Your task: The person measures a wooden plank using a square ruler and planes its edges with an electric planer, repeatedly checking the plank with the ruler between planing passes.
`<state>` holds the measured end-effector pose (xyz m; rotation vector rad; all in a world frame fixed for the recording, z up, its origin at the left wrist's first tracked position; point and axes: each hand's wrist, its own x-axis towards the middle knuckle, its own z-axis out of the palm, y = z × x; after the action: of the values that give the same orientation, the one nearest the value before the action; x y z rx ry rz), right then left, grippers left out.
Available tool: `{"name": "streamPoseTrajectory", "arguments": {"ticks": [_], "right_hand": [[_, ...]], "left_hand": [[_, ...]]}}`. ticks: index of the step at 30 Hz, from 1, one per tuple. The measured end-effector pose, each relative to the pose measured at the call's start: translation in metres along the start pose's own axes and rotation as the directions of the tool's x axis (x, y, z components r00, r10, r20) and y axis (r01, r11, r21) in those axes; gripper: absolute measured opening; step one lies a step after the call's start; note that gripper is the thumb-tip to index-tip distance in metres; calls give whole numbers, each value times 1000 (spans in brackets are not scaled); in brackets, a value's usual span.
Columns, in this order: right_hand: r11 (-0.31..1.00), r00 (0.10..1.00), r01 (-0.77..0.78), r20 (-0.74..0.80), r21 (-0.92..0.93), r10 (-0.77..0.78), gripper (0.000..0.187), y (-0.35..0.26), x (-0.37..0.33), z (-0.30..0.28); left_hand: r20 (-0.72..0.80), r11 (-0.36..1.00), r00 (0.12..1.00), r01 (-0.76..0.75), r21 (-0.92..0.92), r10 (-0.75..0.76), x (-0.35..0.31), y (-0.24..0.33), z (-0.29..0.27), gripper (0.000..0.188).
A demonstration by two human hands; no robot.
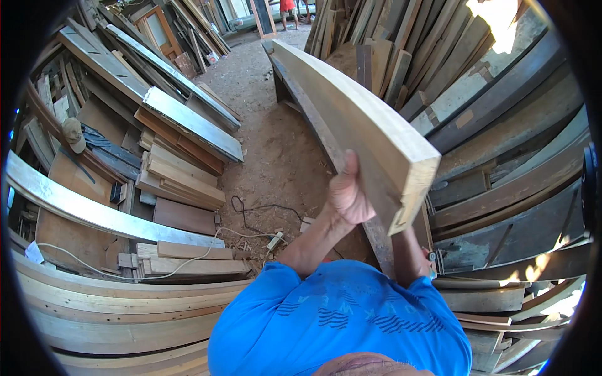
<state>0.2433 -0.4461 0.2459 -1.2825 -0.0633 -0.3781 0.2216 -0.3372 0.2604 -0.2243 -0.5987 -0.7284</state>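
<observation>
A long, thick, pale wooden board point(351, 119) stretches from close in front of my chest to the far end of a narrow wooden bench point(316, 135). Its near end is lifted and tilted. My left hand point(350, 195) grips the board's left face low down, thumb pointing up along the wood; the fingers pass under it, out of sight. The board's near end hides my right hand. Only the right forearm point(409, 258) shows below it, with a band at the wrist, so its fingers cannot be made out.
Stacked planks point(182, 178) line the left side, with a pale metallic-looking beam point(106, 210) across them. A cord and a small power strip point(274, 242) lie on the dusty floor. More boards point(501, 131) crowd the right. People's legs point(288, 17) show far off.
</observation>
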Motion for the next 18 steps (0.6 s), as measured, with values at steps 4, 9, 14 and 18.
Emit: {"name": "streamPoseTrajectory", "arguments": {"ticks": [4, 9, 14, 18], "right_hand": [[978, 981, 190, 24, 82, -193, 44, -13, -36, 24], [789, 945, 328, -164, 519, -284, 60, -44, -35, 30], [866, 764, 433, -408, -250, -500, 51, -31, -15, -17], [898, 620, 419, -680, -136, -392, 68, -61, -33, -67]], "left_hand": [[-29, 995, 996, 77, -67, -79, 13, -35, 18, 64], [-127, 972, 970, 218, 87, -206, 30, -108, 85, 59], [21, 717, 858, 415, 560, -514, 35, -145, 84, 48], [302, 155, 796, -260, 953, -524, 19, -51, 94, 37]]}}
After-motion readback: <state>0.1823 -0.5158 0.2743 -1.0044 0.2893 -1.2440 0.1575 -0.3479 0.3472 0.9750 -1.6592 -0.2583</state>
